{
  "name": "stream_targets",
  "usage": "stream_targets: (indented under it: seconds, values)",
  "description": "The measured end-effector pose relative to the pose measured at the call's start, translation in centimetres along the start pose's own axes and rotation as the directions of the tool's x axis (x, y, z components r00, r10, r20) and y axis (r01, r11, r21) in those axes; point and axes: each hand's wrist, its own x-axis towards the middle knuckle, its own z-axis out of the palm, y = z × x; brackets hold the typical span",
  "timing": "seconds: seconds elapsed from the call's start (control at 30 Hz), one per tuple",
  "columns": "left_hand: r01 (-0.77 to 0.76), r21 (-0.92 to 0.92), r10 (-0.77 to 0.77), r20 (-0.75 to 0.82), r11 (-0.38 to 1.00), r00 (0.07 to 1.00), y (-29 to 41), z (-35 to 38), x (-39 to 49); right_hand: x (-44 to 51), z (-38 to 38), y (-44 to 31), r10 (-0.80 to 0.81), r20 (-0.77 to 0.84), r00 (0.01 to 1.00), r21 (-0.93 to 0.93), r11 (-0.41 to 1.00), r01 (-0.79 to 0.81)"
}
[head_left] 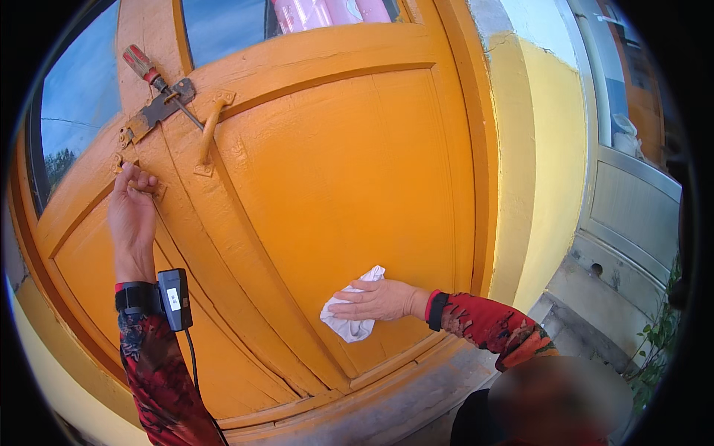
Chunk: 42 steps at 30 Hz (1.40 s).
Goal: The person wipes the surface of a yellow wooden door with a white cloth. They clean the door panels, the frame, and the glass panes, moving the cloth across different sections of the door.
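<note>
Before me is an orange painted wooden double door (346, 167). My right hand (385, 298) lies flat over a crumpled white cloth (357, 329), pressing it against the lower part of the right leaf's panel. At the upper left, my left hand (134, 195) has its fingers curled at the left leaf's door handle (118, 163), which it mostly covers. Above that hand a metal hasp (153, 114) spans the two leaves. A screwdriver (146, 68) with a worn red handle is stuck through its staple. The right leaf's pull handle (210, 134) is beside the screwdriver's tip.
Glass panes (223, 28) fill the upper door, with pink items (329, 12) behind one. A stone sill (390, 410) runs below. To the right are a yellow wall (552, 128), a metal-panelled door (630, 195) and a leafy plant (655, 345). A cabled black device (175, 299) sits on my left wrist.
</note>
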Motion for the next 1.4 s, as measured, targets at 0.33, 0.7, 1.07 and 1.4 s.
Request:
stream_targets:
  seconds: [0.33,0.7,1.07,1.4]
  values:
    - [0.002,-0.015,-0.002,0.015,1.0,1.0,0.0,0.1,0.0,10.8,-10.8,16.5,0.437,-0.593,0.676,0.058,0.861,-0.506]
    - [-0.021,-0.013,0.021,0.01,1.0,1.0,-0.4,0.2,0.3,4.9,-1.5,-0.4,0.142,-0.18,0.973,-0.056,0.986,-0.154]
    - [-0.041,0.015,0.042,-0.027,0.999,0.999,-0.6,0.6,0.0,9.1,-6.4,8.3,0.225,-0.33,0.917,-0.104,0.957,-0.273]
    - [-0.024,-0.022,0.025,0.01,0.999,1.0,-0.4,0.4,0.3,15.9,-10.6,13.3,0.451,-0.619,0.643,0.038,0.835,-0.55]
